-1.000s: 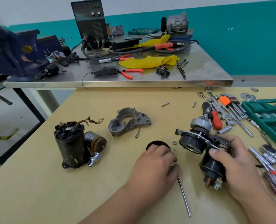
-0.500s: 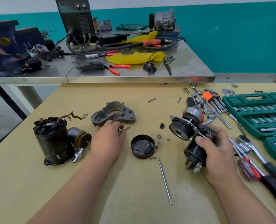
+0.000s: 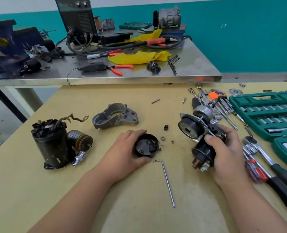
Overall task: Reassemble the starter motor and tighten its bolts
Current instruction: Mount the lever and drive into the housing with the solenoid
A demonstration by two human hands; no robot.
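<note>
- The long hex key [image 3: 166, 180] lies nearest on the tabletop [image 3: 38, 190], between the two forearms. I'd guess it was left in easy reach for the bolts.
- The left hand [image 3: 124, 153] is curled round the black end cap [image 3: 146, 147], thumb on the near rim and fingers on the far one, hollow side up. It looks ready to lift the cap.
- The right hand [image 3: 226, 153] is wrapped round the solenoid and drive assembly [image 3: 196, 132]. It holds it off the tabletop with the round face turned left, seemingly to meet the next part.
- Two loose nuts [image 3: 163, 138] sit just beside the cap.
- At the left the motor body [image 3: 50, 142] stands upright, brush end up, with the armature [image 3: 79, 140] lying against it. The nose housing [image 3: 115, 117] lies farther back. With the starter in separate pieces, reassembly seems barely begun.
- The socket set [image 3: 265, 111] lies open at the far right.
</note>
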